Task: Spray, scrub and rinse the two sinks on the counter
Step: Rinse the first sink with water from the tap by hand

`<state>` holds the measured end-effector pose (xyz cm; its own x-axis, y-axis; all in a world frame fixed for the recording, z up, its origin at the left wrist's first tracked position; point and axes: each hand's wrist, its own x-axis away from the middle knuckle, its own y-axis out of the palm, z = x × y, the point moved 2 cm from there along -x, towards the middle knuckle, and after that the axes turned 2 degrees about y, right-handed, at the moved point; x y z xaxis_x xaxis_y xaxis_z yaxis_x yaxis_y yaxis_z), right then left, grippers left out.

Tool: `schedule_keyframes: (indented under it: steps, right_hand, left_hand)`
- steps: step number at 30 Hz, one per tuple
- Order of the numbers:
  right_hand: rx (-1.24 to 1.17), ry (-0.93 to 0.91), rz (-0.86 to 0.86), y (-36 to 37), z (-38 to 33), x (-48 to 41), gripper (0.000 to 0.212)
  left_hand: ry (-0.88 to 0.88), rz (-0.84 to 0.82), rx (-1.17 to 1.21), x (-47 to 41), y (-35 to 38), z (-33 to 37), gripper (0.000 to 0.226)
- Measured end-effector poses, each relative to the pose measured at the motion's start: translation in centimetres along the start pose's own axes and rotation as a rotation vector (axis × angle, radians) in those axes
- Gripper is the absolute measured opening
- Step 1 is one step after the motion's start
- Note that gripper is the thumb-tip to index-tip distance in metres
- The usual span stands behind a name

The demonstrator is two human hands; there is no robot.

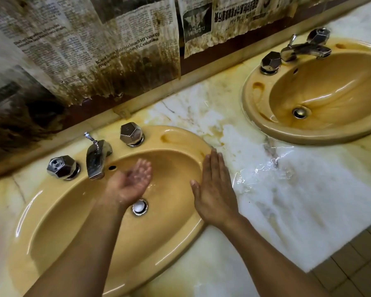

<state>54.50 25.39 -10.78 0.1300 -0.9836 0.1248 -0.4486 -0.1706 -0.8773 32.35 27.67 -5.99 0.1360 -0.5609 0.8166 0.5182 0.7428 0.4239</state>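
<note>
Near sink (51,221): long axis runs along wet counter (287,200) back edge. Left grip (131,183) cupped, empty; right grip (214,189) flat on rim.

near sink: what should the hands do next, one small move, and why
Probably tip the cupped left hand toward the sink rim under the flat right hand, then rub there: brown staining shows beside it, and both hands hold nothing.
</note>
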Motion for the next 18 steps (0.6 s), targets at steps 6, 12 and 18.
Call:
schedule_keyframes:
  steps: [6,12,18]
  right_hand:
    - [0.094,-0.016,-0.086,-2.2,1.0,-10.1,0.088]
    - [0.06,-0.02,-0.031,-1.8,0.9,-6.5,0.084]
    - [0.106,-0.048,-0.093,-2.7,0.8,-9.8,0.067]
  left_hand:
    - [0.057,-0.257,-0.136,2.2,4.8,-4.2,0.041]
    - [0.126,0.044,0.169,1.1,-3.7,-1.1,0.039]
    - [0.135,0.14,0.195,1.5,-6.6,1.7,0.04]
